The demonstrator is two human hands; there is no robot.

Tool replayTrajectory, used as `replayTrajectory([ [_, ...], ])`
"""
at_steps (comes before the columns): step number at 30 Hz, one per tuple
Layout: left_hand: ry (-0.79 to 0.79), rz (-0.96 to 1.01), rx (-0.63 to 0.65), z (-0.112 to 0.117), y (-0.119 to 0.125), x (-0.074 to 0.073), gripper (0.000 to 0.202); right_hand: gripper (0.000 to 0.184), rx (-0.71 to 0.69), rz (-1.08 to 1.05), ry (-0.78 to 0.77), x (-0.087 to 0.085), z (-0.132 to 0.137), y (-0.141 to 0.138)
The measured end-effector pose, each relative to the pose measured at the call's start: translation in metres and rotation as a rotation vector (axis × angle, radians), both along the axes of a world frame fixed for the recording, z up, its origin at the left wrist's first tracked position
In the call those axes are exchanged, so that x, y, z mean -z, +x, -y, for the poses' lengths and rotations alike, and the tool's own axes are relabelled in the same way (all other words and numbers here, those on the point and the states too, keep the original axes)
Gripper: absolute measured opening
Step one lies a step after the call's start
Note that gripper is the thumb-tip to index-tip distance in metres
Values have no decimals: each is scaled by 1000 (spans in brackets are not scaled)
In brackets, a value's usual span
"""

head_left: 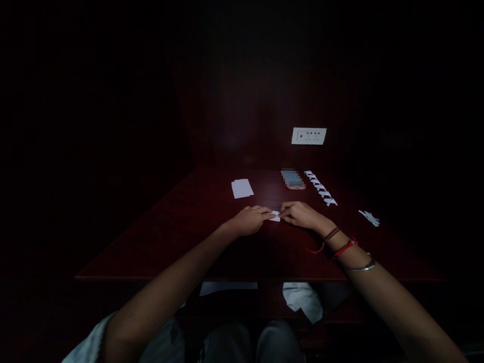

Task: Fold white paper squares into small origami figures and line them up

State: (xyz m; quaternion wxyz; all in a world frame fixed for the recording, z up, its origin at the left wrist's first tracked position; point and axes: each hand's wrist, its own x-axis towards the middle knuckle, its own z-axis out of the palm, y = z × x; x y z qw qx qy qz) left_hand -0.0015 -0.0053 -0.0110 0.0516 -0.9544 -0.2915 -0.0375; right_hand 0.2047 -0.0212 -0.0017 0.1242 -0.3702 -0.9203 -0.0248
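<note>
Grey trousers [227, 348] cover the seated person's knees, lowest in view. Just beyond, under the tabletop, a white sheet [229, 288] and a crumpled pale bundle [302, 300], cloth or plastic, are partly cut off by the table's edge.

Both bare forearms reach over a dark red wooden tabletop [170, 237]. The right wears a braided cord [330, 235], a red band [344, 248] and a silver bangle [365, 267].

Near the table's middle, a small piece of white paper [275, 219] lies between the hands. The left hand [249, 220] has its fingers close together, nearly straight, tips on the paper; the right hand [300, 214] is curled, thumb and forefinger drawn together at the paper's right edge. The two seem to steady it from opposite sides; I cannot tell whether either truly pinches it, because the fingers hide much of it.

Thin paper strips [369, 218] lie loosely at right. Farther off, a paper stack [242, 188] sits left, within reach, and folded paper pieces [320, 189] run in a slanting row, perhaps to keep them orderly. Beside the row rests a smartphone [293, 179], its screen pixelated.

On the wall is a white socket plate [309, 136]; deep shadow swallows the rest.
</note>
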Motion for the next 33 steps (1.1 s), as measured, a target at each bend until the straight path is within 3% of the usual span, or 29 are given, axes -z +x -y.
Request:
replayTrajectory([
  [5,-7,13,-10,1,1,0,44,19,33,54,26,-3,6,-2],
  [12,-41,35,-9,0,-1,-2,47,26,78,-72,6,0,6,5],
  [17,-35,81,44,-3,-3,-2,47,30,43,-39,-21,1,5,2],
  [33,-62,120,41,-4,-3,-2,47,32,16,-36,-8,5,3,-4],
])
